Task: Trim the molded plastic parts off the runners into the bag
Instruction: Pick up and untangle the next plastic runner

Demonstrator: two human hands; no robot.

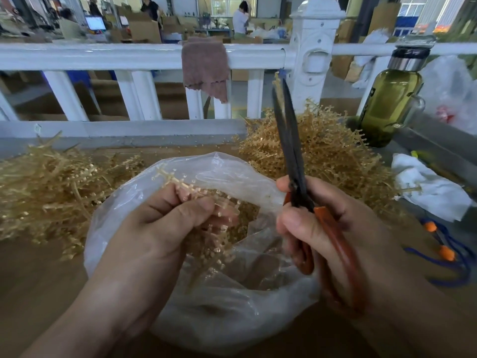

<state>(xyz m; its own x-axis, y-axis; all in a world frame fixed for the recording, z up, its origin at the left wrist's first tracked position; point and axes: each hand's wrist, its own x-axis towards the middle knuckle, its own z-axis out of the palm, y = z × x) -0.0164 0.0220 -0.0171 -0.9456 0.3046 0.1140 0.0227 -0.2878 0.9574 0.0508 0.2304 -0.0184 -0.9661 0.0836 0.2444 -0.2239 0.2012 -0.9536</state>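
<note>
My left hand [165, 223] pinches a thin tan plastic runner [170, 178] with small molded parts along it, held over the open clear plastic bag [232, 306]. Loose tan parts [219, 244] lie inside the bag. My right hand [333, 228] grips the orange handles of black-bladed scissors [289, 130]. The blades point up and away, slightly apart, to the right of the runner and not touching it. A pile of tan runners with parts [317, 151] sits behind the scissors. Another tan pile [46, 184] lies at the left.
A white railing [116, 56] with a brown cloth [205, 65] draped over it runs along the table's far edge. A green-tinted bottle [387, 104] stands at the right. White tissue [428, 187] and a blue cord with orange beads [446, 251] lie at the right.
</note>
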